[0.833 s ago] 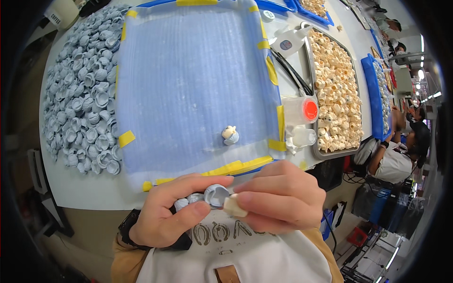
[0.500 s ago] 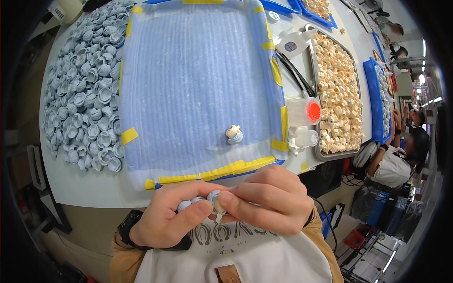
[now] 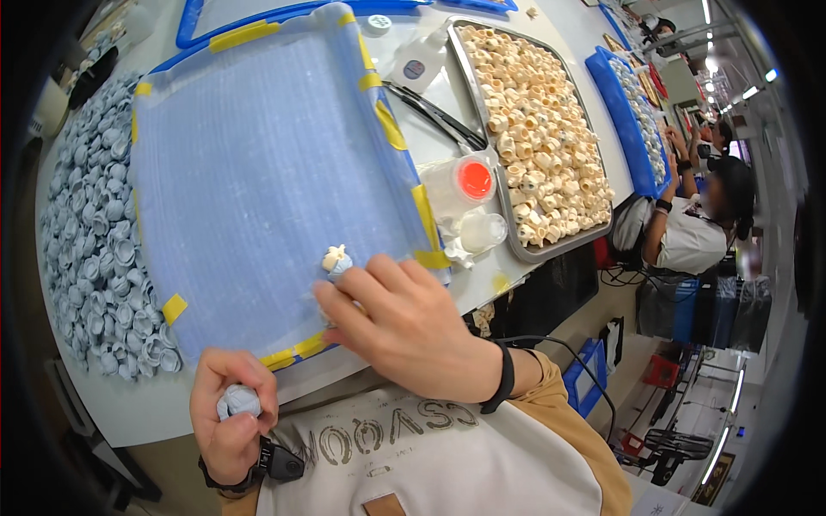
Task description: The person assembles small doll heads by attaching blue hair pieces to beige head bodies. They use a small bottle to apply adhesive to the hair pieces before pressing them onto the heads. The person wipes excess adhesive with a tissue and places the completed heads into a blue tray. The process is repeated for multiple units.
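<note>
Blue mat (image 3: pixel 258 163) on a white table (image 3: pixel 129 404), hands at the near edge.

R hand (image 3: pixel 404 322) lies low on the mat's near right corner, fingers bent & loose; can't tell if it grips anything. Its fingertips are just beside a small cream-and-blue piece (image 3: pixel 335 261). L hand (image 3: pixel 231 421) is curled tight round a blue-grey cap (image 3: pixel 238 401), off the mat, near. Lots of bare mat far & left. Pile of caps (image 3: pixel 86 224) on left, metal tray (image 3: pixel 551 249) of cream bits on right.

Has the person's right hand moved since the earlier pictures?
Yes. The right hand moved forward from near the chest onto the blue ribbed mat, past its yellow-taped near edge, beside the small cream-and-grey piece.
</note>
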Demonstrator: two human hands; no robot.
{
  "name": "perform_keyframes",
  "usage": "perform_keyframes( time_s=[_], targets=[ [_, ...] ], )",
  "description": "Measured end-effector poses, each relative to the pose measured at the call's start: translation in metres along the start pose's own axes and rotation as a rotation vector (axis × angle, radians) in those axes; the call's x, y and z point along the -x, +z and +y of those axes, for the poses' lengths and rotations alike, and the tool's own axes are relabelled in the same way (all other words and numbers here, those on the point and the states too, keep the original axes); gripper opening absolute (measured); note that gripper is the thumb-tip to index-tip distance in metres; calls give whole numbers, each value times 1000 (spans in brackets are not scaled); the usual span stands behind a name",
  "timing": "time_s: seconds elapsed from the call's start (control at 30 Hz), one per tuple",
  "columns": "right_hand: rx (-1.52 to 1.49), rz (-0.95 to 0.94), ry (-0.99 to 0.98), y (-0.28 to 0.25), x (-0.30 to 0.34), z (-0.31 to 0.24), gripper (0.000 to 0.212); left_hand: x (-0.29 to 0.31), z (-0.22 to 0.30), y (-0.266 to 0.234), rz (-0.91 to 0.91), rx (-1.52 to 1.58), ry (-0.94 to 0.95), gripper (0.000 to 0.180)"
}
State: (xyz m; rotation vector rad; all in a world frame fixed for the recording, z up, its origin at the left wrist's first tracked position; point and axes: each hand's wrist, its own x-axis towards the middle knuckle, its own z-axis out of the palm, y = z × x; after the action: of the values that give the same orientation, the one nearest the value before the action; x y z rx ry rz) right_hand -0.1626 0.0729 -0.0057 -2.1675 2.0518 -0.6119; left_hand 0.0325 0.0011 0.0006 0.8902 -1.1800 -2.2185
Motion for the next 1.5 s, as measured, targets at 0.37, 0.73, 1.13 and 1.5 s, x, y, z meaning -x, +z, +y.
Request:
perform_keyframes(
  time_s=[0.37,0.73,1.13,1.5],
  targets=[
    [74,322,693,-74,53,117,22,-6,-8,-3,-300,-138,-6,31],
    [98,337,652,-63,56,128,18,-14,-1,12,-241,36,-214,36],
    [-495,530,426,-62,44,58,27,-11,-6,4,-262,-21,-127,27],
    [-111,151,251,-82,1,85,16,-9,-12,4,-208,-36,-13,44]
  ],
)
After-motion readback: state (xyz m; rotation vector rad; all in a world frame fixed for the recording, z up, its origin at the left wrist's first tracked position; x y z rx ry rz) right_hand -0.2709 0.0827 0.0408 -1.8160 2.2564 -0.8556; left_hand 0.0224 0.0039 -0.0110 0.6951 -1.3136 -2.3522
